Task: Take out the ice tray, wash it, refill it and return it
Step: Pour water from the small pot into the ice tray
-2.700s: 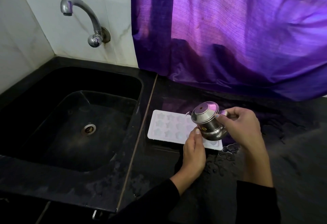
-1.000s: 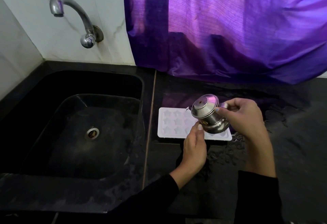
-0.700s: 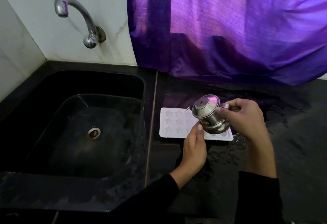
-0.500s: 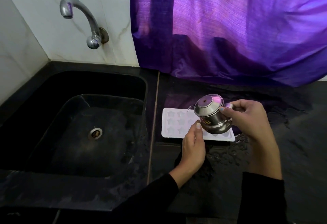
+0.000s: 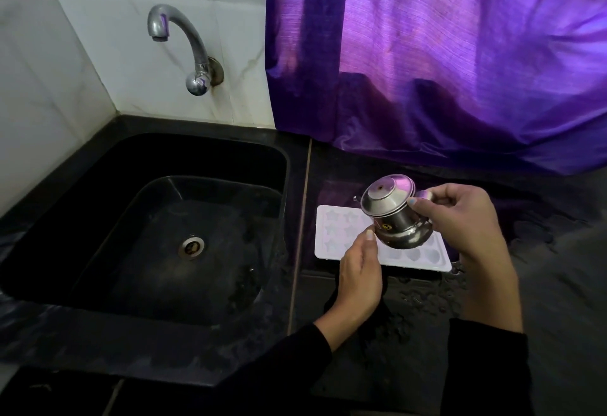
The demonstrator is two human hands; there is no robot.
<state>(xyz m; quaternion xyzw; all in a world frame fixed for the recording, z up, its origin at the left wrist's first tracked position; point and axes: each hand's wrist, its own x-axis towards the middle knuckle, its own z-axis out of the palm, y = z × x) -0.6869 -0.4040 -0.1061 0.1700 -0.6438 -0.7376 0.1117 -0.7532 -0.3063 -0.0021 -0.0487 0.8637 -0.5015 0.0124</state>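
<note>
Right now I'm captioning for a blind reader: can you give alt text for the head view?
Two hands tilt a small lidded steel pot over a white star-mould ice tray on a wet black counter; the right hand grips its handle, the left hand steadies it. A black sink lies left.

1. I see a white plastic ice tray (image 5: pixel 340 235) patterned with rows of star-shaped cells.
2. Over it is a shiny silver steel lidded pot (image 5: pixel 395 218), its lid catching a violet tint, with a small red-and-yellow sticker on its belly.
3. The glossy black stone counter (image 5: pixel 410 350) is speckled with water drops.
4. The sunken basin sink (image 5: pixel 98 192) is black too, with a silver drain ring.
5. The curved metal tap (image 5: pixel 184 41) is dull silver.
6. The wall tiles (image 5: pixel 108 4) are white with faint brownish veins.
7. The thin fabric curtain (image 5: pixel 460 54) glows purple, darker in its folds.
8. Both of my sleeves (image 5: pixel 489 369) are black.
</note>
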